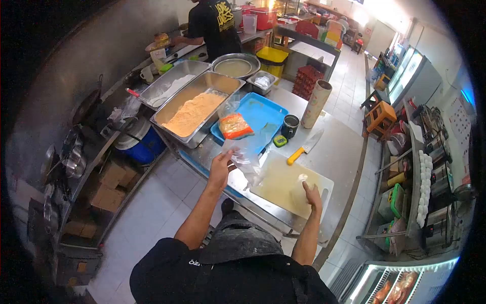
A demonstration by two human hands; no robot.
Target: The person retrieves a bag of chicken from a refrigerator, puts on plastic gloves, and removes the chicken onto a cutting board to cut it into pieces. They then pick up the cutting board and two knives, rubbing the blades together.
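My left hand (221,169) is closed on a clear plastic bag (246,161), which hangs in front of the blue tray (277,105). Over the pale cutting board (273,177), my right hand (313,197) is closed, with something whitish and translucent at its fingertips that I cannot make out. A knife (306,147) with a yellow handle lies at the board's far edge. On the blue tray rests a clear packet (235,126) with orange and yellow contents. Beyond the board are a green timer (280,141) and a dark metal cup (290,126).
Deep steel pans hold orange powder (195,114) and white powder (174,87) at the left. A patterned roll (316,104) stands upright on the steel table (340,152). A co-worker (215,30) stands at the back counter. Shelves (397,202) line the right.
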